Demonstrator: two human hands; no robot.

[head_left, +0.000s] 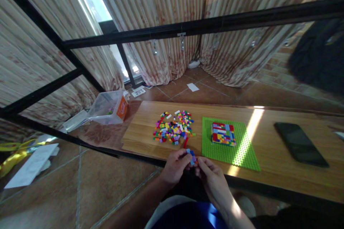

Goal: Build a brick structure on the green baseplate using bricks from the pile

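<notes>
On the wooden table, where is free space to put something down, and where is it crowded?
Free: bare wood between the green baseplate and the black phone, and left of the brick pile. Crowded: the front edge, where both hands pinch small bricks.

Both forearms are reaching forward from the bottom of the view, bare and angling inward so the hands are meeting in the middle. The left hand (174, 167) is curling its fingers (185, 154) into a pinch. The right hand (212, 177) is facing it, fingers bent and pinching too, fingertips nearly touching.
</notes>
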